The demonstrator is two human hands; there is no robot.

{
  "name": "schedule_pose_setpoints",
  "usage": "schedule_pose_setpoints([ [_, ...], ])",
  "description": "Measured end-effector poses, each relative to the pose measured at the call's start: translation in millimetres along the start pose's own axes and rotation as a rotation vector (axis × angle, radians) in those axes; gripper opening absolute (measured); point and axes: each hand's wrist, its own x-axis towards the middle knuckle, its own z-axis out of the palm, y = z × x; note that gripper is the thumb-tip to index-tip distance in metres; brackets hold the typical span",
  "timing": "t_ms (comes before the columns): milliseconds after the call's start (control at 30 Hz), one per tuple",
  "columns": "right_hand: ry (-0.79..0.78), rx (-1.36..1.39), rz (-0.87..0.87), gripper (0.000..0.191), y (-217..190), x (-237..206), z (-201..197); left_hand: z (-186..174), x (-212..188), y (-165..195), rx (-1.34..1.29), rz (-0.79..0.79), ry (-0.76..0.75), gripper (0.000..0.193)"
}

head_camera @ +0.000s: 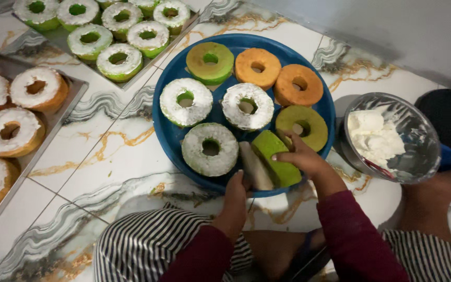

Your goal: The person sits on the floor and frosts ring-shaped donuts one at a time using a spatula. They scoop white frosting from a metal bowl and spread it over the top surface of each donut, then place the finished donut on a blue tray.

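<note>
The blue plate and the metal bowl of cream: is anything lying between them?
No. In the head view the blue plate and the metal bowl sit nearly rim to rim; only a sliver of bare marbled floor shows.

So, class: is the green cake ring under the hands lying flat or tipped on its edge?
Tipped on edge. The green ring stands on the blue plate, its side facing up, right hand steadying it.

Both hands, left hand [236,196] and right hand [299,156], on a tilted green ring cake [277,159] over blue tray [165,130].

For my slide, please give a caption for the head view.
Two hands hold a green ring cake upright on a blue tray.
</note>
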Motion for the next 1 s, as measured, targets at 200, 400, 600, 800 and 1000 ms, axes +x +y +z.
schedule_pose_setpoints([
  [200,0.048,0.167,-0.052,0.095,9,-6,3,20,-5,-4,0.152,0.329,-0.176,0.053],
  [400,0.070,0.183,0.031,0.099,21,-8,-1,28,10,11,-0.216,-0.171,-0.148,0.051],
  [600,0.078,0.074,0.071,0.102,19,-25,-8,22,13,-11,0.472,0.204,-0.203,0.039],
  [800,0.054,-0.011,-0.121,0.110,-1,-53,2,1,15,-27,0.730,0.831,-0.349,0.035],
  [1000,-0.019,-0.829,-0.832,0.108,-20,-117,45,-7,2,-38,-0.054,-0.034,-0.465,0.040],
])
